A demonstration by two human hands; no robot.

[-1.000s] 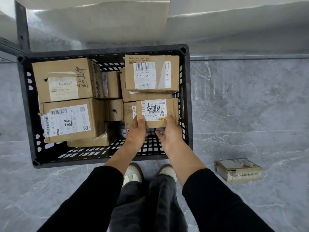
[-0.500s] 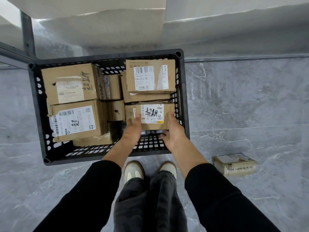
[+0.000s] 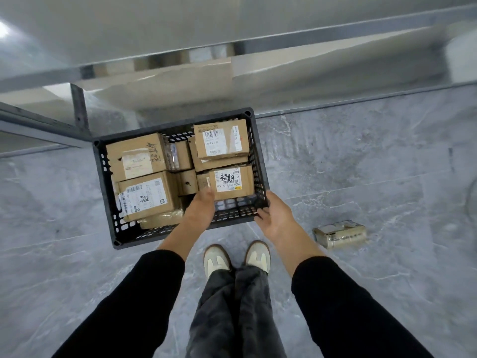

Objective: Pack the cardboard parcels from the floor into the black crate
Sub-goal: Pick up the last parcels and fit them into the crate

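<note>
Head view: parcels in the crate

The black crate (image 3: 102, 177) stands on the grey floor (image 3: 361, 164), packed with cardboard parcels (image 3: 144, 197). One small parcel (image 3: 339, 233) lies on the floor to its right. The left hand (image 3: 200, 210), grip loose, reaches a labelled parcel (image 3: 232, 182) in the crate's near right corner. The right hand (image 3: 275, 218) hovers by that corner, grip wide, holding nothing.

Black crate (image 3: 103, 177); brown parcels (image 3: 144, 197), white labels; grey marbled floor (image 3: 361, 164); black sleeves (image 3: 129, 301).

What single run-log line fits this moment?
black crate: several parcels inside | labelled parcel: in crate, near-right | left hand: at its near edge | right hand: open, by crate corner | floor parcel: not yet packed
</note>
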